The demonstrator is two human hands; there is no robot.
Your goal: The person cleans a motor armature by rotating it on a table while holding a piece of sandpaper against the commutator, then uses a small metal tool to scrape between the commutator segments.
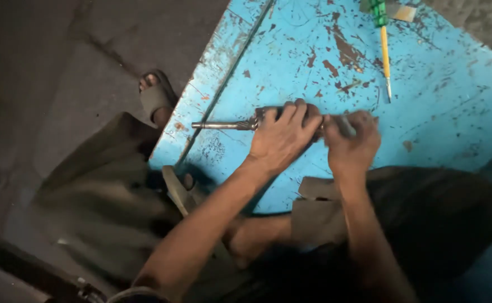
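Observation:
A long metal shaft (223, 125) lies across the worn blue board (291, 62), its thin bare end pointing left. My left hand (282, 137) is wrapped over the thicker middle of the shaft. Just to its right, my right hand (351, 143) grips the shaft's other end, which looks grey and blurred. Both hands hide most of the part's body.
A screwdriver (384, 47) with a green handle and yellow shank lies at the top of the board, tip toward me. Sandalled feet (156, 98) rest at the board's left edge, on a dark floor (44, 67). My knees and olive trousers (106, 185) fill the lower view.

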